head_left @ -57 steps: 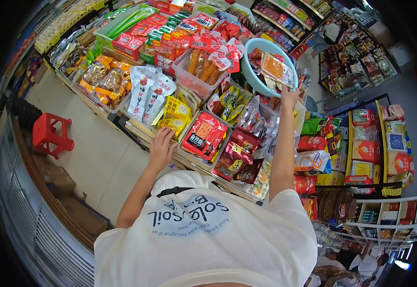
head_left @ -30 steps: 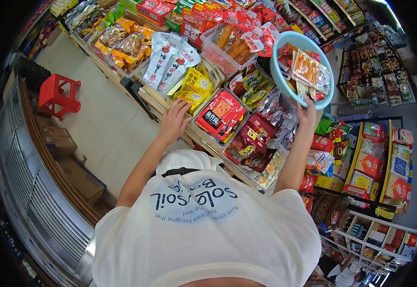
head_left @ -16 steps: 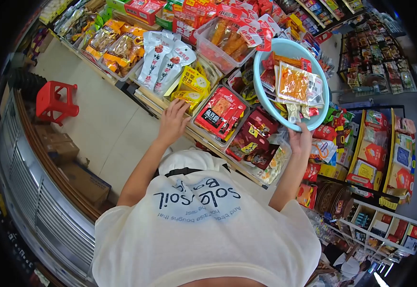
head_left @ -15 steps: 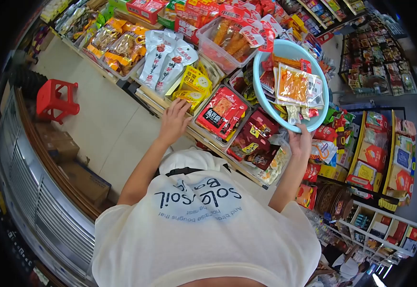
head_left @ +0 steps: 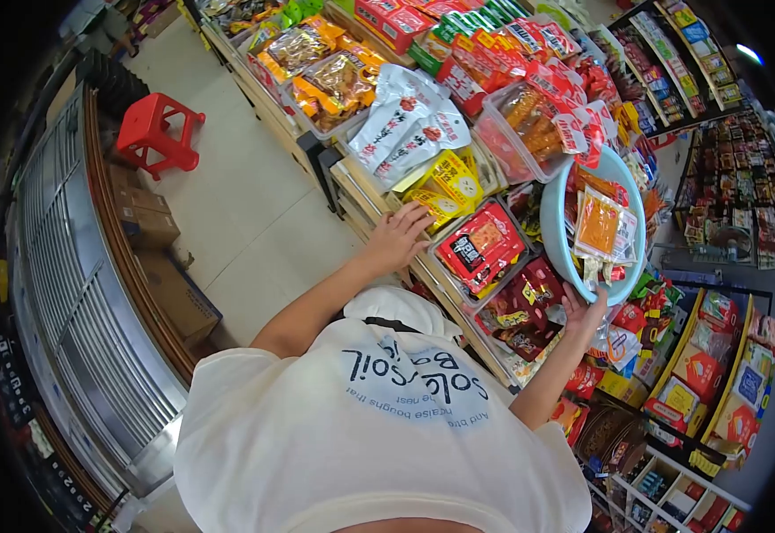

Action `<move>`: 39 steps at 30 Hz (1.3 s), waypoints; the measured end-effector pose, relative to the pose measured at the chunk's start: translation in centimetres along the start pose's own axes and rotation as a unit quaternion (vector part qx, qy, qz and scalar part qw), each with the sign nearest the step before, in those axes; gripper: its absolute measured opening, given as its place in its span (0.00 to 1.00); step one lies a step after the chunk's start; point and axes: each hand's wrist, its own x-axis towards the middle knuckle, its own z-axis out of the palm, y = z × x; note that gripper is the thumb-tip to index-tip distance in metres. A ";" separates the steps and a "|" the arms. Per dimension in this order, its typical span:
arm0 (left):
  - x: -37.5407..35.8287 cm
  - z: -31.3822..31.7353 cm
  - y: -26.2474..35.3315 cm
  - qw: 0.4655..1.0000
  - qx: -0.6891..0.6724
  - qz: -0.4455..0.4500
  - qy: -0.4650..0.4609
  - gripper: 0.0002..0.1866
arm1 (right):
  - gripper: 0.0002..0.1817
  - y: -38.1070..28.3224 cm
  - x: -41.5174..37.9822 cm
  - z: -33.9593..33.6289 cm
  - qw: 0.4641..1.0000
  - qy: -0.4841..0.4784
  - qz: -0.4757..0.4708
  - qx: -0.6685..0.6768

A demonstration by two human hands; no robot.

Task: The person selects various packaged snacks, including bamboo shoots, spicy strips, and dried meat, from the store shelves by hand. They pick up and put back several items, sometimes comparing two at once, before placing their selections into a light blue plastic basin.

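Observation:
My left hand (head_left: 396, 238) rests with fingers spread at the near edge of the yellow snack packets (head_left: 445, 191). Beside those packets are a clear bin of red packets (head_left: 480, 247) and silver-white bags (head_left: 409, 123). At the right, my right hand (head_left: 584, 311) grips the near rim of the light blue basin (head_left: 554, 213), thumb apart from the fingers. The basin leans over the snack bins and holds several flat packets, with an orange one (head_left: 599, 222) on top. Dark red packets (head_left: 529, 298) lie just left of my right hand.
A red stool (head_left: 158, 133) stands on the tiled floor at the left, near cardboard boxes (head_left: 170, 293) and a ribbed metal counter (head_left: 94, 293). A clear tub of orange snacks (head_left: 503, 133) sits behind the basin. More snack racks (head_left: 703, 355) are at the right.
The view has turned, so the display and both hands appear farther right. My left hand stays by the yellow packets, and my right hand stays on the basin's rim.

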 end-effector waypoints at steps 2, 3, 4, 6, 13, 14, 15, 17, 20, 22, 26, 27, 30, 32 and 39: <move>0.1 -0.2 -0.2 1.000 -0.012 0.011 -0.008 0.30 | 0.28 0.3 0.6 -0.1 1.000 0.011 0.001 0.005; 0.0 -0.3 -0.2 1.000 -0.013 0.016 -0.009 0.30 | 0.28 0.4 0.6 -0.1 1.000 0.013 -0.006 0.008; 0.0 -0.4 -0.4 1.000 -0.015 0.018 -0.013 0.30 | 0.28 0.5 0.6 -0.1 1.000 0.017 -0.015 0.011; 0.1 -0.5 -0.7 0.999 -0.022 0.038 -0.002 0.31 | 0.29 0.7 0.5 0.0 0.999 0.025 -0.023 0.008; 0.2 -1.4 -1.6 0.996 -0.039 0.077 -0.035 0.32 | 0.31 0.7 -0.4 0.7 0.999 0.042 -0.031 0.014; 0.2 -1.6 -1.8 0.995 -0.045 0.081 -0.045 0.32 | 0.31 0.7 -0.5 0.7 0.998 0.048 -0.033 0.017; 0.3 -1.8 -1.9 0.994 -0.050 0.084 -0.055 0.33 | 0.30 0.6 -0.6 0.9 0.997 0.060 -0.037 0.009; 0.4 -2.2 -2.0 0.992 -0.054 0.090 -0.065 0.34 | 0.30 0.8 -0.7 1.3 0.996 0.077 -0.042 0.002; 0.2 -2.1 -1.9 0.992 -0.047 0.088 -0.076 0.36 | 0.38 2.2 -0.2 1.0 0.746 0.403 -0.364 -0.387; 0.7 -1.6 -1.9 0.994 -0.036 0.082 -0.064 0.37 | 0.36 0.3 -7.6 7.0 0.698 0.361 -0.477 -0.394; 0.5 -1.5 -2.0 0.994 -0.024 0.086 -0.059 0.39 | 0.15 5.3 -12.4 16.7 0.830 0.024 -0.484 -0.277; 0.3 -1.3 -1.8 0.995 -0.023 0.081 -0.057 0.39 | 0.17 6.0 -14.3 19.6 0.843 -0.090 -0.448 -0.283; 0.0 -0.9 -2.1 0.995 -0.011 0.083 -0.044 0.39 | 0.32 9.7 -14.2 25.6 0.849 -0.211 -0.408 -0.263; 0.1 -1.3 -1.9 0.996 -0.017 0.079 -0.048 0.39 | 0.36 9.6 -12.4 28.0 0.810 -0.156 -0.468 -0.318; -0.2 -1.6 -2.0 0.996 -0.011 0.067 -0.061 0.35 | 0.48 10.4 -9.7 33.4 0.774 -0.069 -0.516 -0.359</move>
